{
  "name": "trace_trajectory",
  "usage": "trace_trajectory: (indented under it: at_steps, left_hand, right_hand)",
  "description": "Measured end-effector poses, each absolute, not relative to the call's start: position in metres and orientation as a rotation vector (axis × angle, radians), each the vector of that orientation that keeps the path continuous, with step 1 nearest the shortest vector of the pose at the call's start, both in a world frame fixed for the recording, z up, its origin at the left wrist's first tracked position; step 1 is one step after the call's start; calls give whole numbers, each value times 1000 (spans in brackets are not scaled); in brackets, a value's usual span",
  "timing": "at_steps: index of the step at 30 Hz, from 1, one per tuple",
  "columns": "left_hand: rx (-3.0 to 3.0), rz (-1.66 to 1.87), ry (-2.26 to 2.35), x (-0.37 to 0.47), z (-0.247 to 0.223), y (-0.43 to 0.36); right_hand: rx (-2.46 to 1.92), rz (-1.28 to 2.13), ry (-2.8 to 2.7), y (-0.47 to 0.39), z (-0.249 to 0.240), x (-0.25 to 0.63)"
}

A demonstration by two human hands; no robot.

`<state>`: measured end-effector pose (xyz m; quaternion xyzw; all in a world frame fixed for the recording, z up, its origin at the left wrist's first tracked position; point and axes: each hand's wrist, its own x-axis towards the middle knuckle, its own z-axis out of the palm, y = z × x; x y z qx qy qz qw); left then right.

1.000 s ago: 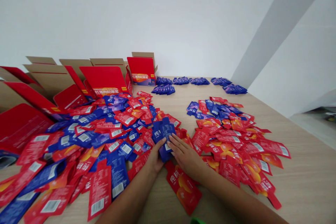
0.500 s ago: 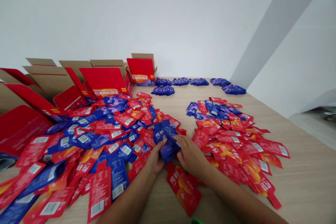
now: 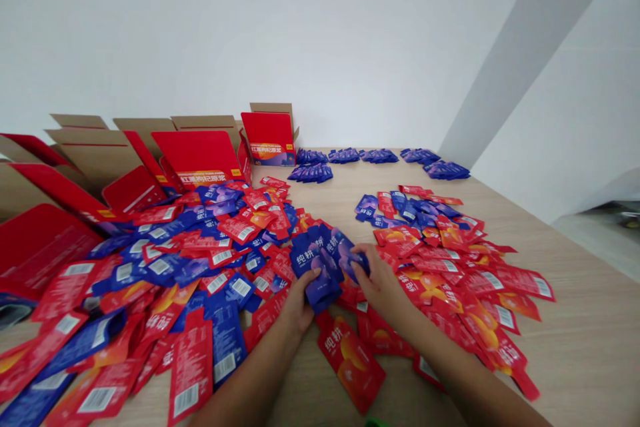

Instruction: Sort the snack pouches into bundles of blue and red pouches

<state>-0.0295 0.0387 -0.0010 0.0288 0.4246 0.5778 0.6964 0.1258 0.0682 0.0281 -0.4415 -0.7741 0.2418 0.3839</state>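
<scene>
In the middle of the table my left hand point(image 3: 300, 301) grips several blue pouches point(image 3: 311, 267) fanned over one another, thumb on the front one. My right hand point(image 3: 376, 280) pinches another blue pouch point(image 3: 345, 250) by its right edge, at the right side of the fan, where it overlaps the others. Below the hands a red pouch point(image 3: 350, 363) with an orange fruit print lies face up. More red pouches lie under my right wrist, partly hidden by it.
A mixed heap of red and blue pouches point(image 3: 220, 240) covers the left side. Mostly red pouches point(image 3: 450, 267) spread on the right. Open red cartons point(image 3: 197, 153) stand at the back left. Fanned blue pouch stacks point(image 3: 311, 172) line the table's point(image 3: 565, 280) back edge.
My right hand has moved slightly right, drawing a blue pouch outward. The blue pouches between my hands are now spread wider, with more faces showing. My left hand has hardly moved.
</scene>
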Motion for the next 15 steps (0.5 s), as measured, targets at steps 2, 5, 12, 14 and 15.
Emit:
trace_trajectory:
  at_steps: [2, 5, 12, 14, 15]
  left_hand:
    - [71, 1330, 945, -27, -2, 39]
    - [105, 1414, 940, -26, -6, 39]
    - [67, 1486, 893, -22, -7, 39]
    - [78, 1495, 868, -20, -6, 39]
    - [86, 1500, 869, -20, -6, 39]
  right_hand:
    - [-1142, 796, -1755, 71, 28, 125]
    - [-1105, 1119, -1596, 65, 25, 113]
    - [-1346, 551, -1800, 70, 10, 90]
    - [-1449, 420, -1927, 73, 12, 86]
    - [-1492, 368, -1999, 74, 14, 84]
